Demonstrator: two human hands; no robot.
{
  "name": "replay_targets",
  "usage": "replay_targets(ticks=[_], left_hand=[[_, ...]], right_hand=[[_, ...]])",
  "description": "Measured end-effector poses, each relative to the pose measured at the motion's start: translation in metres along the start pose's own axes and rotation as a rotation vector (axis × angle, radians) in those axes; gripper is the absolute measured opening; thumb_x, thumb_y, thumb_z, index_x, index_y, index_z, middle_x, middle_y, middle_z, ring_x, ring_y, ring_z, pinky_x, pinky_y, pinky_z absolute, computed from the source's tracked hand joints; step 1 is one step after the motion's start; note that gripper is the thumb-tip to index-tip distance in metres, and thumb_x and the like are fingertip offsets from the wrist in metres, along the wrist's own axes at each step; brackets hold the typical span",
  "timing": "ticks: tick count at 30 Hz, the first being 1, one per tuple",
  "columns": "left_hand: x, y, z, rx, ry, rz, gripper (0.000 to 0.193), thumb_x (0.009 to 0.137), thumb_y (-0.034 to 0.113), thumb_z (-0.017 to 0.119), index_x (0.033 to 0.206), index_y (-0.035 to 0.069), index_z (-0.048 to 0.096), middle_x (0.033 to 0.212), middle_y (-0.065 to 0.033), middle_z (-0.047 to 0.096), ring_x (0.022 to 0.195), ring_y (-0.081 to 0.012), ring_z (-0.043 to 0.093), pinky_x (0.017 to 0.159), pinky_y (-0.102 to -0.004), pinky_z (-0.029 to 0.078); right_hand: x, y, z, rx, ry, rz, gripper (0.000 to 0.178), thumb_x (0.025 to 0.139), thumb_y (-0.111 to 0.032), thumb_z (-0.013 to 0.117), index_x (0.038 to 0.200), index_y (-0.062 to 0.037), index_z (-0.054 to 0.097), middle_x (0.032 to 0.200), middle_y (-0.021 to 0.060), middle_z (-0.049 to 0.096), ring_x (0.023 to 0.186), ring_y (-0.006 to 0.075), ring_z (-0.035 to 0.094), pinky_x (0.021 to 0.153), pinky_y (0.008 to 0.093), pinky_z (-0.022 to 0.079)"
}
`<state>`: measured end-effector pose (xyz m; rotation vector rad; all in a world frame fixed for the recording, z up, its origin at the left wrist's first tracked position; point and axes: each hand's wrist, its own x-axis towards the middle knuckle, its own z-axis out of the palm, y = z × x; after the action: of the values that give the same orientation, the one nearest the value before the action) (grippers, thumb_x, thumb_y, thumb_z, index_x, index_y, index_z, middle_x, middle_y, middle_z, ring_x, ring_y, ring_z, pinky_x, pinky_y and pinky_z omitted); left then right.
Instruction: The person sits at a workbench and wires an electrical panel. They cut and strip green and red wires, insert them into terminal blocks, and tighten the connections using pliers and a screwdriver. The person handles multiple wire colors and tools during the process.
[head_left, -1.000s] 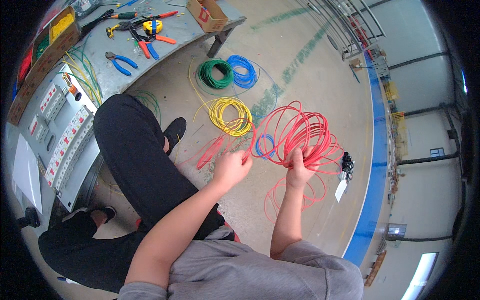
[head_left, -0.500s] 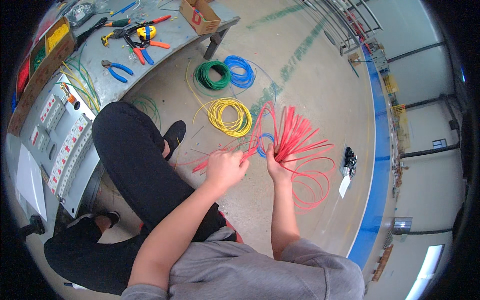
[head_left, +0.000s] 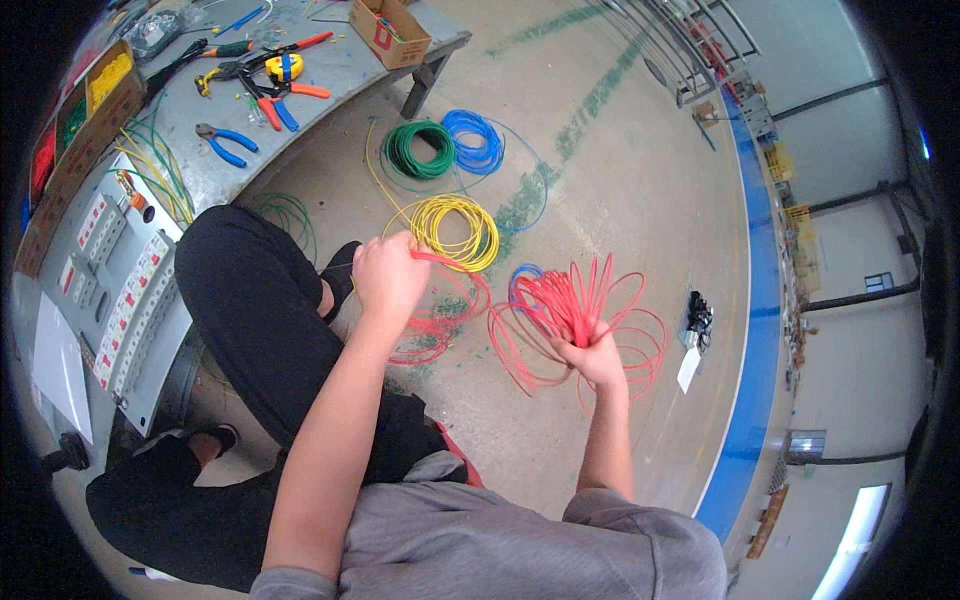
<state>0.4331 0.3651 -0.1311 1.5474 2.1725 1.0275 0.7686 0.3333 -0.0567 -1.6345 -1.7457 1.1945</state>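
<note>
From my seat at the monitor, the nearest things are my own grey shirt and the two bare forearms rising from the lower edge. My right hand [head_left: 598, 355] is closed in a fist around a bundle of red wire loops [head_left: 575, 310]; the loops fan out above and to both sides of the fist, hanging over the concrete floor [head_left: 620, 180]. My left hand [head_left: 388, 275] sits well to the left of that bundle, fingers curled shut on a single red strand [head_left: 440, 262] that runs from the hand rightward and down toward the loops. Below that strand, a few loose red turns [head_left: 435, 325] lie on the floor between the two hands. A small blue loop [head_left: 522, 275] peeks out just beside the top left of the red bundle.

To the left of my left arm are my black-trousered legs [head_left: 250, 310], and further left a grey panel with rows of breakers [head_left: 120, 290].

Just beyond my left hand lies a yellow wire coil [head_left: 455, 230], its near edge almost touching my knuckles. Further off rest a green coil [head_left: 420, 150] and a blue coil [head_left: 473, 140], side by side and touching. Past those stands a metal bench [head_left: 330, 65] carrying blue-handled pliers [head_left: 222, 145], orange-handled cutters [head_left: 285, 90] and a cardboard box [head_left: 390, 30]. Right of the red loops, a small black object with a white tag [head_left: 695, 325] lies on the floor.
</note>
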Motion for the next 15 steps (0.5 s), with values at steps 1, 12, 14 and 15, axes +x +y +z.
replay_targets(ticks=[1,12,14,15], left_hand=[[0.005,-0.005,0.003,-0.021,-0.019,-0.045,0.03,0.089,0.03,0.074,0.076,0.003,0.068,0.08,-0.0226,0.072,0.082,-0.0441,0.071,0.077,-0.054,0.055],[-0.035,0.012,0.053,-0.279,-0.531,0.052,0.041,0.1,0.041,0.066,0.089,0.002,0.073,0.088,-0.028,0.07,0.088,-0.0471,0.071,0.078,-0.0533,0.056],[-0.05,0.014,0.057,-0.304,-0.608,0.1,0.044,0.102,0.044,0.063,0.093,0.003,0.075,0.09,-0.0277,0.071,0.09,-0.0475,0.07,0.079,-0.0536,0.055],[-0.057,0.015,0.057,-0.321,-0.648,0.108,0.046,0.103,0.046,0.062,0.094,0.003,0.075,0.091,-0.0275,0.071,0.091,-0.0476,0.07,0.079,-0.0538,0.055]], right_hand=[[-0.01,-0.012,-0.012,0.058,-0.03,0.059,0.019,0.083,-0.006,0.082,0.092,-0.0046,0.066,0.072,-0.0058,0.061,0.064,0.0086,0.057,0.059,0.0298,0.048],[-0.048,-0.031,-0.054,0.779,0.05,-0.431,0.035,0.078,0.003,0.079,0.097,-0.004,0.051,0.059,-0.0016,0.041,0.041,0.0122,0.042,0.036,0.0307,0.035],[-0.038,-0.04,-0.044,0.811,0.077,-0.479,0.035,0.078,0.001,0.08,0.094,-0.005,0.05,0.059,-0.001,0.042,0.04,0.0128,0.041,0.036,0.0309,0.034],[-0.032,-0.044,-0.038,0.799,0.056,-0.496,0.035,0.08,-0.003,0.08,0.09,-0.0074,0.047,0.057,0.0002,0.042,0.039,0.0137,0.041,0.035,0.0309,0.031]])
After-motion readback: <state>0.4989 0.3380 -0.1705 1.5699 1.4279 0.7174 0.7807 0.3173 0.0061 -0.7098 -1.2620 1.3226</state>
